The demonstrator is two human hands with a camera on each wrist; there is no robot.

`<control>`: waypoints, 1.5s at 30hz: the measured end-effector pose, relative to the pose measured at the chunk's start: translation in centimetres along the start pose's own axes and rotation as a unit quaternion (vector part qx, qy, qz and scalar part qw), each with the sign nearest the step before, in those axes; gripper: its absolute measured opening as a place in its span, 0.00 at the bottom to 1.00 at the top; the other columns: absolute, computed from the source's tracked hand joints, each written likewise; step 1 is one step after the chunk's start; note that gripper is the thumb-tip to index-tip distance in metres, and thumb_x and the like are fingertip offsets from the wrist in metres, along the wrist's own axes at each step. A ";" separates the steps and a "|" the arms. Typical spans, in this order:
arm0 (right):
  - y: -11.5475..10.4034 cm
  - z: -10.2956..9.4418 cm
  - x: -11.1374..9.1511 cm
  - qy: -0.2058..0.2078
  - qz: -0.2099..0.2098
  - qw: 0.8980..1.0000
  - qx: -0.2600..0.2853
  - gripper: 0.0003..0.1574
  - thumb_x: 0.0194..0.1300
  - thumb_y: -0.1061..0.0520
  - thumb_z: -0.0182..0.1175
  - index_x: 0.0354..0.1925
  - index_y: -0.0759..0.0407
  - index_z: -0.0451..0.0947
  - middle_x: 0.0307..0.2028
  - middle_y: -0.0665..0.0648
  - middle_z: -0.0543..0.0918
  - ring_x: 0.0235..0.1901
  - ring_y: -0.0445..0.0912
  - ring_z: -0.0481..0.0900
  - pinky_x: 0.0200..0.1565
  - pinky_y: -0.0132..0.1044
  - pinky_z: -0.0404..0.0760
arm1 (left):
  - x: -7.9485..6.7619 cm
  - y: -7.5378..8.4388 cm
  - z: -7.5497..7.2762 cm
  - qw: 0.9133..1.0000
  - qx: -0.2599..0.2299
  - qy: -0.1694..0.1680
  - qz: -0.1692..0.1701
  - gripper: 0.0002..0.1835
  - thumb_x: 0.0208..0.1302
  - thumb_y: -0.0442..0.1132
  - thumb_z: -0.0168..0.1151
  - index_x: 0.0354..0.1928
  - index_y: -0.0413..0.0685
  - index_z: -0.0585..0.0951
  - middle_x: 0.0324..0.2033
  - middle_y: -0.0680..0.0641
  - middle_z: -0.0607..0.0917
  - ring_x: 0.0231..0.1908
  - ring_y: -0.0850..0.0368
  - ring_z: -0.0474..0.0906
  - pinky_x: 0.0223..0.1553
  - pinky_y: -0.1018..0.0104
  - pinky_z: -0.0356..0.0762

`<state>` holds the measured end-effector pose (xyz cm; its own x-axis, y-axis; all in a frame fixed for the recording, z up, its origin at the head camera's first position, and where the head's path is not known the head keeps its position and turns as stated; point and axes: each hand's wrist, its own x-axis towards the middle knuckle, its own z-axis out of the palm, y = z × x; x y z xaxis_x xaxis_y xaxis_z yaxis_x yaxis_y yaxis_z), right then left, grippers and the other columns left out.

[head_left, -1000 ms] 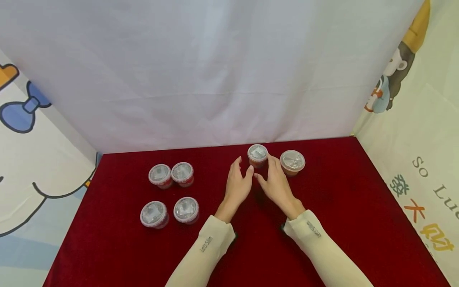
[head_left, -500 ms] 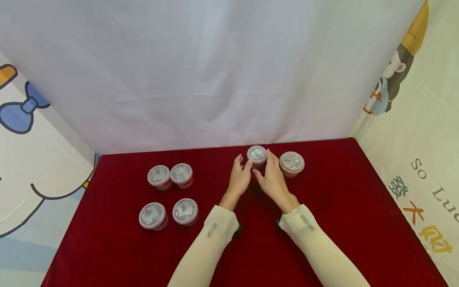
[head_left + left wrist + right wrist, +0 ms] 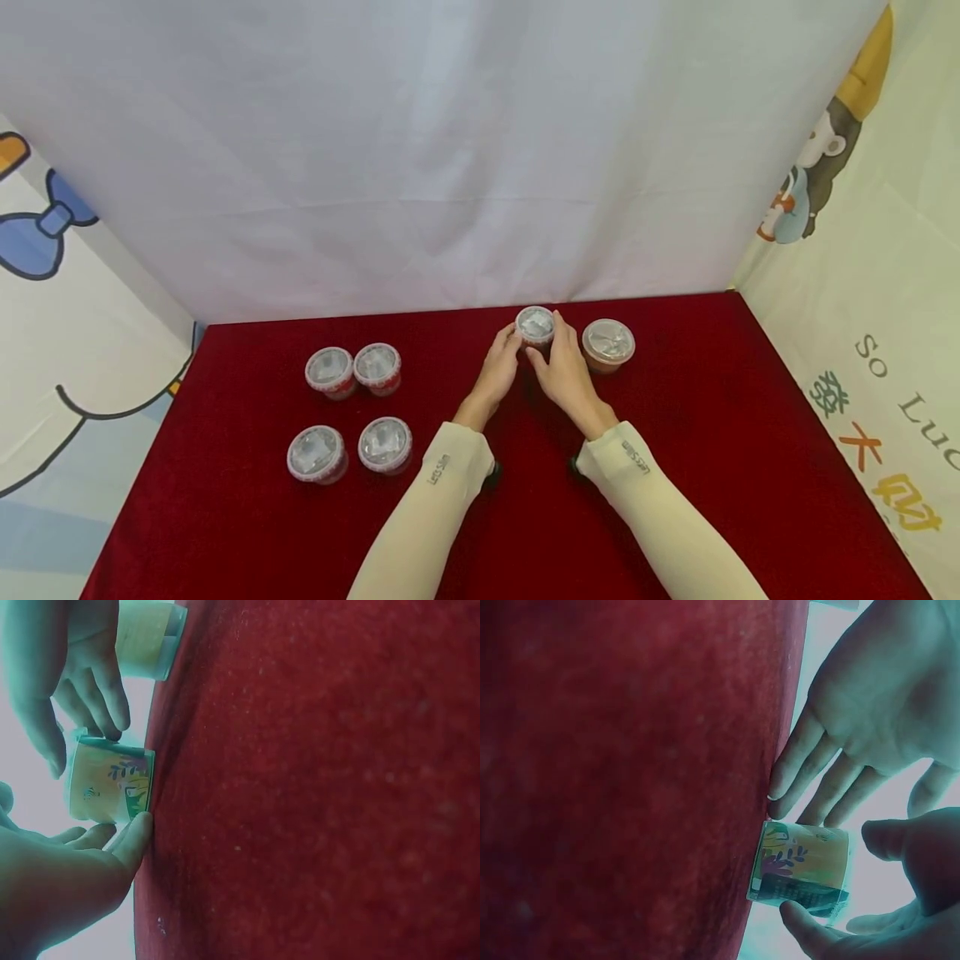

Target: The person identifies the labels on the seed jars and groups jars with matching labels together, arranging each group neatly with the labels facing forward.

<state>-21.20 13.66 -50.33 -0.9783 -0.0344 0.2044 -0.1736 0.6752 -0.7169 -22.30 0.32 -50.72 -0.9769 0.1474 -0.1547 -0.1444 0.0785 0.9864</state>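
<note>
A small round food cup (image 3: 536, 324) with a clear lid stands upright near the back of the red cloth, between both hands. In the left wrist view its pale printed side (image 3: 112, 780) shows leaves and flowers. My left hand (image 3: 495, 372) touches the cup's left side with nearly straight fingers. From the right, my right hand (image 3: 567, 372) lays its fingertips along the other side. Both thumbs point up, off the cup, in the wrist views. Close to the right hand stands a wider lidded cup (image 3: 608, 345).
Several similar lidded cups stand on the left: a touching pair, one cup (image 3: 329, 372) and another (image 3: 377, 368), with one cup (image 3: 317, 454) and another (image 3: 386, 444) nearer the front. A white curtain (image 3: 450, 167) hangs behind the red cloth (image 3: 675, 500); printed sheets flank it.
Both hands have closed in on the cup from either side, the left one moving right until its fingers touch it. The cup stays about where it was; the view shifts slightly.
</note>
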 end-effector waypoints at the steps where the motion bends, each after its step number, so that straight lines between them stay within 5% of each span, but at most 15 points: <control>1: 0.0 0.1 0.0 0.000 -0.001 1.000 -0.001 0.47 0.74 0.62 0.65 0.78 0.79 0.51 0.70 0.82 0.64 0.69 0.72 0.69 0.70 0.63 0.70 | -0.1 0.0 -0.1 1.000 -0.002 -0.001 0.001 0.31 0.86 0.50 0.39 0.81 0.41 0.61 0.79 0.39 0.65 0.79 0.42 0.59 0.78 0.44 0.59; 10: -0.5 -0.2 -0.4 0.005 -0.028 1.000 0.004 0.47 0.71 0.62 0.70 0.75 0.80 0.57 0.65 0.81 0.68 0.66 0.71 0.71 0.70 0.62 0.70 | -1.1 0.2 -0.3 1.000 -0.007 0.016 0.011 0.30 0.86 0.49 0.40 0.79 0.39 0.63 0.75 0.37 0.69 0.76 0.42 0.65 0.75 0.47 0.66; 18: -1.1 -1.0 -1.0 0.005 -0.008 1.000 0.020 0.45 0.72 0.60 0.70 0.76 0.76 0.61 0.66 0.78 0.70 0.66 0.68 0.72 0.69 0.60 0.70 | -2.8 0.8 0.5 0.998 -0.011 0.055 0.032 0.27 0.85 0.48 0.45 0.74 0.38 0.67 0.64 0.36 0.76 0.65 0.42 0.73 0.69 0.47 0.70; 26: -1.6 -2.3 -1.5 0.007 -0.008 0.998 0.066 0.43 0.71 0.61 0.70 0.75 0.74 0.63 0.62 0.77 0.73 0.61 0.66 0.75 0.63 0.59 0.77 | -4.1 1.1 0.7 0.996 -0.012 0.056 0.062 0.25 0.85 0.47 0.46 0.72 0.37 0.68 0.61 0.36 0.78 0.62 0.43 0.75 0.65 0.48 0.73; 33: -1.8 -3.6 -2.0 -0.053 -0.004 0.989 0.137 0.42 0.73 0.65 0.67 0.75 0.75 0.61 0.63 0.78 0.69 0.65 0.70 0.73 0.64 0.59 0.79 | -4.8 0.9 -0.2 0.995 0.017 0.067 0.069 0.24 0.83 0.45 0.50 0.72 0.39 0.70 0.56 0.37 0.79 0.55 0.45 0.77 0.57 0.53 0.77; 38: -1.7 -4.5 -2.4 -0.105 -0.025 0.982 0.156 0.39 0.75 0.65 0.65 0.75 0.76 0.61 0.67 0.79 0.69 0.66 0.71 0.73 0.64 0.63 0.78 | -5.3 0.7 -1.0 0.996 0.025 0.043 0.070 0.25 0.83 0.44 0.52 0.74 0.37 0.70 0.57 0.38 0.77 0.53 0.47 0.76 0.56 0.55 0.79; 45: -1.0 -5.6 -2.9 -0.181 -0.010 0.961 0.210 0.36 0.79 0.63 0.60 0.76 0.72 0.61 0.69 0.75 0.71 0.68 0.68 0.74 0.60 0.47 0.81 | -6.2 0.8 -1.8 0.996 0.015 -0.028 0.080 0.30 0.84 0.45 0.54 0.79 0.38 0.65 0.71 0.36 0.74 0.71 0.41 0.71 0.71 0.44 0.71</control>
<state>-17.56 17.17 -46.47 -0.9362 -0.3501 0.0303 -0.1489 0.3170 -0.9367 -16.63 -2.32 -48.90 -0.9768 0.2143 0.0001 0.0174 0.0789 0.9967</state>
